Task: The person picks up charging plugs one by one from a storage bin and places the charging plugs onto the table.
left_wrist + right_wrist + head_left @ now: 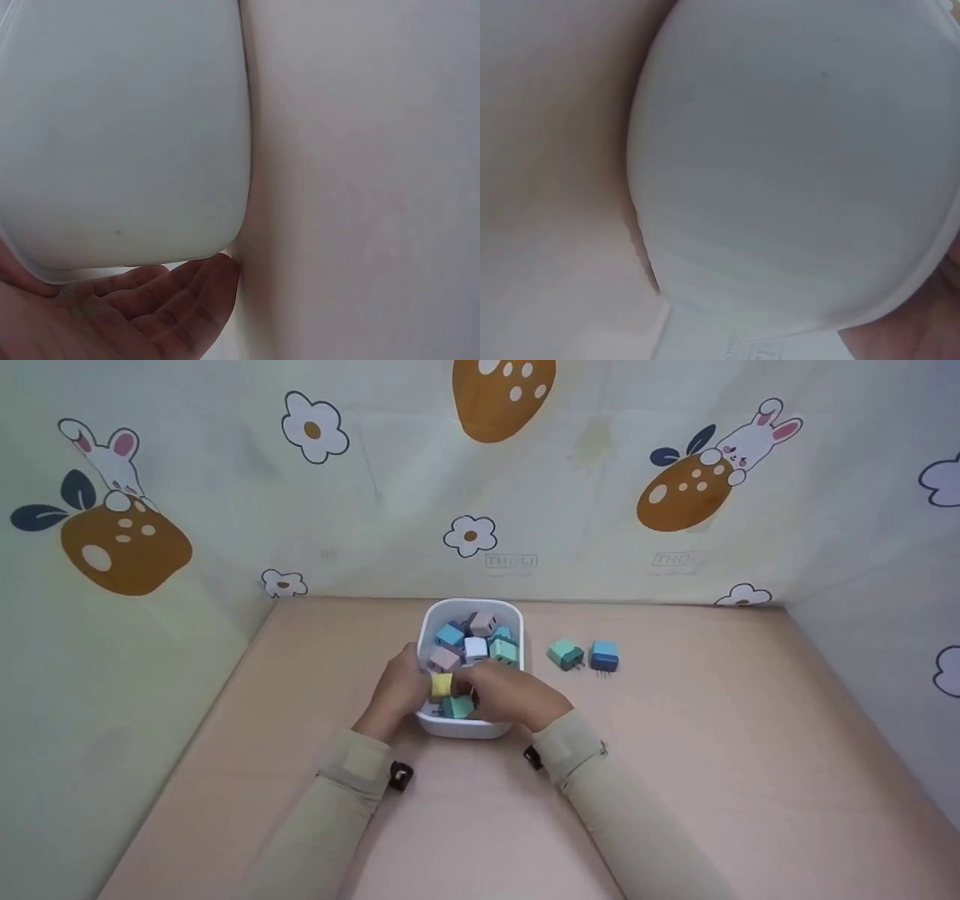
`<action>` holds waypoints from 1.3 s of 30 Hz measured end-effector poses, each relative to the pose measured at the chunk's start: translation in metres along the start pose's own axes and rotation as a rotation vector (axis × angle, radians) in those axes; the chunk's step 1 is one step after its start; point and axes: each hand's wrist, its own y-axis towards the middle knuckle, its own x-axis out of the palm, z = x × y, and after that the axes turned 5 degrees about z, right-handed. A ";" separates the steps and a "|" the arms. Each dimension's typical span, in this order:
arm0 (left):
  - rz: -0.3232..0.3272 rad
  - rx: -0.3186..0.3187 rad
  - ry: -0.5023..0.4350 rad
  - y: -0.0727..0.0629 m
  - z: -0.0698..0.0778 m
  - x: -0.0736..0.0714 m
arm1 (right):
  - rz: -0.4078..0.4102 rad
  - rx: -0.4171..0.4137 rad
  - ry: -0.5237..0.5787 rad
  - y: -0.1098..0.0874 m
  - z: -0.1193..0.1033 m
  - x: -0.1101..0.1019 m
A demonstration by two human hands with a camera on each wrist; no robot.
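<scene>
A white plastic bin [469, 729] holds several two-tone USB wall chargers, among them a white one [475, 649], a pink one [444, 659] and a green one [457, 706]. My left hand [395, 690] grips the bin's left side, its fingers [187, 300] against the outer wall and the thumb side at the rim. My right hand [517, 690] reaches over the right rim into the bin, its fingertips beside a yellow charger [442, 684]. Whether they pinch a charger is hidden. The right wrist view shows mostly the bin's wall [795, 165].
To the right of the bin, a green charger [565, 654] and a blue charger [604, 656] lie on the pinkish tabletop [712, 750]. A patterned cloth backdrop [390, 510] rises behind and at both sides.
</scene>
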 end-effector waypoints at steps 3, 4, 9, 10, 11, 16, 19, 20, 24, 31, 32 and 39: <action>0.004 0.009 0.006 0.000 0.000 0.000 | -0.002 0.027 -0.006 -0.001 -0.001 0.000; 0.005 0.013 0.008 -0.001 0.000 0.000 | 0.000 0.033 -0.009 -0.001 -0.001 0.000; 0.003 0.007 0.005 -0.001 0.000 -0.001 | 0.013 0.046 0.013 -0.001 -0.001 0.002; 0.002 0.006 0.004 -0.001 0.000 -0.001 | 0.013 0.042 0.018 -0.001 0.000 0.002; 0.003 0.004 0.003 -0.001 0.000 -0.001 | 0.012 0.040 0.025 -0.001 0.000 0.002; 0.004 0.000 -0.002 -0.002 -0.002 -0.001 | 0.004 0.015 0.034 -0.001 0.002 0.001; 0.000 -0.006 -0.016 -0.002 -0.001 -0.002 | 0.004 0.002 0.025 -0.002 0.002 -0.002; -0.002 -0.010 -0.022 -0.002 -0.001 -0.002 | 0.005 0.002 0.024 -0.003 0.003 -0.003; -0.014 -0.020 -0.028 -0.002 0.000 -0.001 | 0.014 -0.010 0.016 -0.005 0.003 -0.007; -0.009 0.004 -0.003 0.000 0.000 -0.002 | 0.050 -0.031 0.025 -0.006 0.002 -0.010; -0.007 0.012 0.003 0.000 0.000 -0.002 | 0.055 -0.032 0.028 -0.006 0.003 -0.011; 0.004 0.026 0.022 0.001 -0.001 -0.002 | 0.075 -0.007 0.045 -0.008 0.003 -0.019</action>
